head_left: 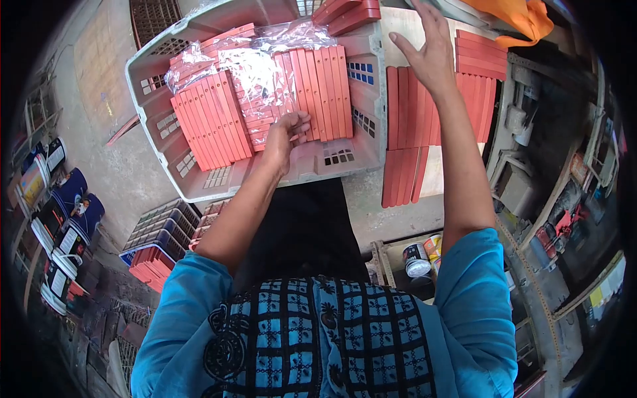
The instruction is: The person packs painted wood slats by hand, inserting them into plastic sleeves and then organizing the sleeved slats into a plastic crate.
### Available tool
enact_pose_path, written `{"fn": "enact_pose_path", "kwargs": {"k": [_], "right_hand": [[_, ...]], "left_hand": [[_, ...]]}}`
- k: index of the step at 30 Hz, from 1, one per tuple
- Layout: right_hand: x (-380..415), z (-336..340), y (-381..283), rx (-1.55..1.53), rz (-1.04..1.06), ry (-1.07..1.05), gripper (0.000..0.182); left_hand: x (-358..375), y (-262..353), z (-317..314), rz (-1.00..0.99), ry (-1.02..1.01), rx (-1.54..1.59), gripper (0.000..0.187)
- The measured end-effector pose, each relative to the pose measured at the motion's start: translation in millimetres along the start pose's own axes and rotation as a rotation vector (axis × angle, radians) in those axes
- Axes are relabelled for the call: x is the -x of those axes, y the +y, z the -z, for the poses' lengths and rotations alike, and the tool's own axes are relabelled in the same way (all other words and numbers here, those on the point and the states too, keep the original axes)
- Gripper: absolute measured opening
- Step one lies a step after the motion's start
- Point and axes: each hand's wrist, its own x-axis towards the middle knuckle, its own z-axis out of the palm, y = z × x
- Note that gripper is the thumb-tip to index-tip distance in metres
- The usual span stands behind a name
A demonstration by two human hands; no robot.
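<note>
Head view, left to right. Dark bottles [63,219] stand in a group on the floor at far left. Just right of them, a blue crate [159,235] holds red strips, and its contents are partly hidden by the left sleeve.

A pink basket [199,189] rests across the lap, tilted toward the left. Inside it, red slats [212,119] lie packed side by side in rows, each with small holes along its length. Clear plastic wrap [259,73] covers the middle rows and is crumpled at the top.

The left hand [285,136] is at the near edge of the slats inside the basket, fingers curled and pinching the ends of a few slats.

Right of the basket, more slats [411,109] lie in flat rows on the surface [434,176], some overhanging its near edge. The right hand [428,50] is raised above these rows, fingers spread, holding nothing.

Below the surface, tins [421,255] sit in a tray. An orange bag [524,20] lies at top right, beside another stack of slats.
</note>
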Motion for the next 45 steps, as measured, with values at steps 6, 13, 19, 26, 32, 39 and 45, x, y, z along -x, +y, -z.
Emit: {"fn": "enact_pose_path", "kwargs": {"k": [6,13,19,26,32,39,45], "right_hand": [[93.1,8.8,8.3,0.066,-0.244,0.118,0.05],[313.8,4.1,24.7,0.156,-0.882,0.132,0.055],[390.2,-15.0,22.4,0.282,-1.014,0.082,0.06],[419.3,-18.2,71.7,0.304,-1.043,0.059,0.055],[380.8,0.7,66.5,0.247,-0.988,0.293,0.052],[295.8,4.0,50.8,0.128,-0.887,0.309,0.046],[243.0,1.4,16.1,0.083,-0.751,0.45,0.04]], "left_hand": [[4.8,4.1,-20.1,0.005,-0.009,-0.007,0.031],[21.4,-26.0,-32.6,-0.193,-0.044,-0.173,0.035],[82.1,-67.3,-83.0,-0.269,-0.489,-0.353,0.02],[9.2,-185.1,-123.3,0.546,-0.328,-0.443,0.05],[-8.6,-198.9,-130.6,0.396,-0.356,-0.717,0.052],[22.9,-171.3,-83.3,0.415,-0.376,-0.729,0.046],[27.6,-175.0,-51.9,0.203,-0.447,-0.813,0.044]]}}
